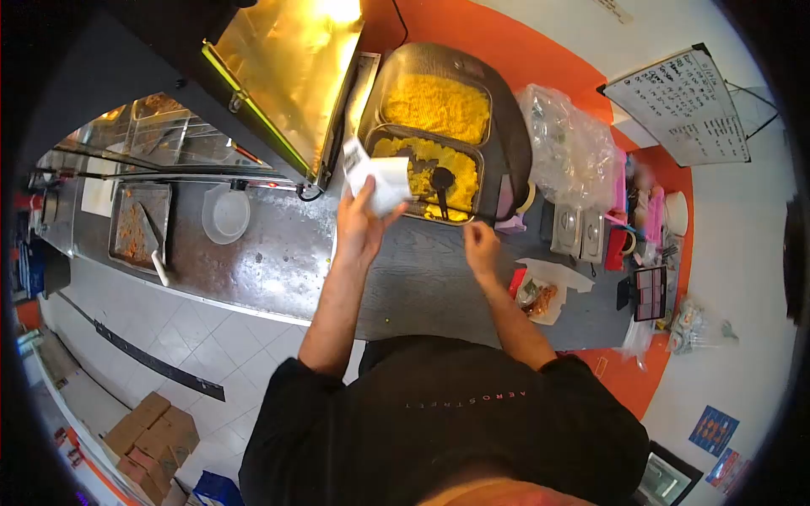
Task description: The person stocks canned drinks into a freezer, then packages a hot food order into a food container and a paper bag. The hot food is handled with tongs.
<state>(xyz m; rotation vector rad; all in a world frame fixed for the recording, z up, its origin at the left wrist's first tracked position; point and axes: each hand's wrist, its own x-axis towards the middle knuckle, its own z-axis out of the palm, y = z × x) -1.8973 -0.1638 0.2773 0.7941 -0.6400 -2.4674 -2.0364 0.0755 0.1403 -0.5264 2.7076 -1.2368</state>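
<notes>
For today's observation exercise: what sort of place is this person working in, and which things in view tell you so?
Probably a takeaway or fast-food counter. Two trays of yellow food sit in a serving unit with a ladle, a glass-fronted heated display stands beside it, and a handwritten board hangs on the wall. The left hand holds a white paper container.

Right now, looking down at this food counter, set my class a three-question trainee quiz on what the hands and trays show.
1. True or false: the left hand holds a white paper bag.
2. What fills the two metal trays?
A) yellow food B) green salad C) bread rolls
3. Fill in: a black ___ stands in the nearer tray.

Key: 1 true; 2 A, yellow food; 3 ladle. The right hand hovers near the tray's edge, seemingly holding nothing.
</notes>
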